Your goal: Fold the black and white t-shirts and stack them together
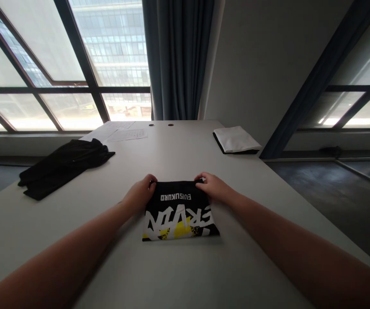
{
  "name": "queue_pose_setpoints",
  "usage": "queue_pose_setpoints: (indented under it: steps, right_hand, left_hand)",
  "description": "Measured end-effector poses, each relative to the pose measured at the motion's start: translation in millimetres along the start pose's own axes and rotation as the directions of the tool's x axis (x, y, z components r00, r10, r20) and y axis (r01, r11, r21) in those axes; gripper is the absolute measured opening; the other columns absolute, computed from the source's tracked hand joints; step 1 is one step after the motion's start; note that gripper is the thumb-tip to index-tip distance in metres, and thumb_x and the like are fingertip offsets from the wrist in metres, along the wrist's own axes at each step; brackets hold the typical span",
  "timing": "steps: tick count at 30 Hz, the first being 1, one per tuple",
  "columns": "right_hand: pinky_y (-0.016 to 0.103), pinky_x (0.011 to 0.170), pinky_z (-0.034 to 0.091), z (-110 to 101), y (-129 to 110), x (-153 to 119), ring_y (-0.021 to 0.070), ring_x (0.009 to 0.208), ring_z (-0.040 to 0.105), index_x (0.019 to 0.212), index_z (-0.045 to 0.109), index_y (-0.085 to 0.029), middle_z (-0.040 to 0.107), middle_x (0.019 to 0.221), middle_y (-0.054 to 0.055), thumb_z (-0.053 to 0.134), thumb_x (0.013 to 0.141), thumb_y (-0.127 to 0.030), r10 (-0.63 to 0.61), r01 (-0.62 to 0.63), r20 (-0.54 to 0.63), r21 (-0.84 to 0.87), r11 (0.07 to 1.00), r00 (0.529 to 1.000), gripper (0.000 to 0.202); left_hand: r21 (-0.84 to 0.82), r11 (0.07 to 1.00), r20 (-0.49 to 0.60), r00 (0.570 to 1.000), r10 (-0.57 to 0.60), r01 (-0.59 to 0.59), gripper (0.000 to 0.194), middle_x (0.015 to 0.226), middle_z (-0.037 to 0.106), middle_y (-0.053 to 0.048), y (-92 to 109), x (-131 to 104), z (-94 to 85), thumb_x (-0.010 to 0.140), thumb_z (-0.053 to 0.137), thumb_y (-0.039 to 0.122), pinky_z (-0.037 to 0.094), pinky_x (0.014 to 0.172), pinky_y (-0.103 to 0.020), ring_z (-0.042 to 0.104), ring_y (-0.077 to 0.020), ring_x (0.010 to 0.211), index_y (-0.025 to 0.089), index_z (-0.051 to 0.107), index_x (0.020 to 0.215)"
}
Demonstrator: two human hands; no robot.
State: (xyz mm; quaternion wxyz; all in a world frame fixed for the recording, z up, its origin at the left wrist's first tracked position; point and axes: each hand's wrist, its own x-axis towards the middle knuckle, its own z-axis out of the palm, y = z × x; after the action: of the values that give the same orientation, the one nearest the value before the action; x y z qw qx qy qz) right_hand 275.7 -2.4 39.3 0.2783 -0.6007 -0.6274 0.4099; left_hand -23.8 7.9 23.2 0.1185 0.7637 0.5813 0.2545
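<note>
In front of me on the white table (pixel 178 274) lies a black T-shirt (pixel 180 214), folded into a flat rectangle. Its white and yellow print faces up, with the lettering upside down from where I look. My left hand (pixel 141 191) pinches the far left corner of the fabric between thumb and fingers. At the far right corner, my right hand (pixel 213 186) grips the cloth the same way. The far edge between the hands runs nearly straight, and the near edge rests on or close to the tabletop.
A rumpled black garment (pixel 69 165) lies along the table's left side. Folded white and black cloths (pixel 238 139) are stacked at the far right edge. Paper sheets (pixel 127 134) sit at the far left. Beyond the table hangs a dark blue curtain (pixel 178 60) beside windows.
</note>
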Motion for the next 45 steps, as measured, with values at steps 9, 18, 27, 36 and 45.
queue_pose_setpoints:
  steps: [9, 18, 27, 36, 45]
  right_hand:
    - [0.031, 0.075, 0.05, 2.1, 19.0, 5.2, 0.0222, 0.08, 0.069, 0.116, 0.071, -0.021, 0.074, 0.088, 0.005, 0.064, 0.096, -0.026, -0.289, 0.16, -0.117, -0.611, 0.775, 0.95, 0.022]
    - [0.053, 0.127, 0.028, 51.6, -3.4, -42.5, 0.0343, 0.15, 0.042, 0.156, 0.05, -0.009, 0.049, 0.16, 0.022, 0.051, 0.104, -0.038, -0.525, 0.413, 0.076, -0.715, 0.564, 0.848, 0.059]
    - [0.049, 0.132, 0.011, 44.3, 8.1, -16.0, 0.0275, 0.162, 0.018, 0.167, 0.031, -0.009, 0.021, 0.175, 0.013, 0.036, 0.107, -0.055, -0.24, 0.272, 0.144, -0.683, 0.678, 0.96, 0.075]
    - [0.05, 0.131, 0.014, 30.9, 35.6, 8.0, 0.0312, 0.161, 0.02, 0.164, 0.037, -0.008, 0.027, 0.173, 0.018, 0.038, 0.108, -0.045, -0.206, 0.158, 0.018, -0.708, 0.688, 0.978, 0.067]
    - [0.052, 0.131, 0.019, 21.8, 58.0, 30.1, 0.0364, 0.159, 0.025, 0.121, 0.068, -0.01, 0.053, 0.154, 0.023, 0.066, 0.092, -0.038, -0.36, 0.251, -0.116, -0.523, 0.815, 0.926, 0.04]
  left_hand:
    - [0.254, 0.961, -0.032, 0.993, 0.116, -0.104, 0.022, 0.103, 0.074, -0.01, -7.2, -1.0, 7.5, 0.102, 0.05, 0.035, 0.054, 0.091, -0.045, 0.068, -0.0311, 0.102, 0.024, 0.065, 0.112]
    - [0.236, 0.88, 0.008, 0.906, 0.423, -0.413, 0.052, 0.158, 0.053, -0.016, 34.4, -44.7, 37.3, 0.109, 0.038, 0.042, 0.039, 0.122, -0.053, 0.048, -0.032, 0.147, 0.016, 0.052, 0.152]
    - [0.358, 0.914, 0.21, 0.97, 0.119, -0.19, 0.072, 0.171, 0.03, -0.014, 19.2, -30.5, 38.1, 0.109, 0.029, 0.052, 0.025, 0.131, -0.048, 0.024, -0.0299, 0.161, 0.006, 0.037, 0.163]
    - [0.318, 0.935, 0.275, 0.959, 0.067, -0.157, 0.074, 0.174, 0.026, -0.01, 6.5, -25.7, 23.5, 0.108, 0.028, 0.056, 0.025, 0.13, -0.046, 0.023, -0.0283, 0.161, 0.012, 0.03, 0.167]
    - [0.256, 0.933, 0.196, 0.959, 0.204, -0.251, 0.06, 0.157, 0.054, -0.012, -13.8, -14.9, 14.4, 0.108, 0.03, 0.051, 0.029, 0.128, -0.05, 0.049, -0.0286, 0.146, 0.019, 0.049, 0.155]
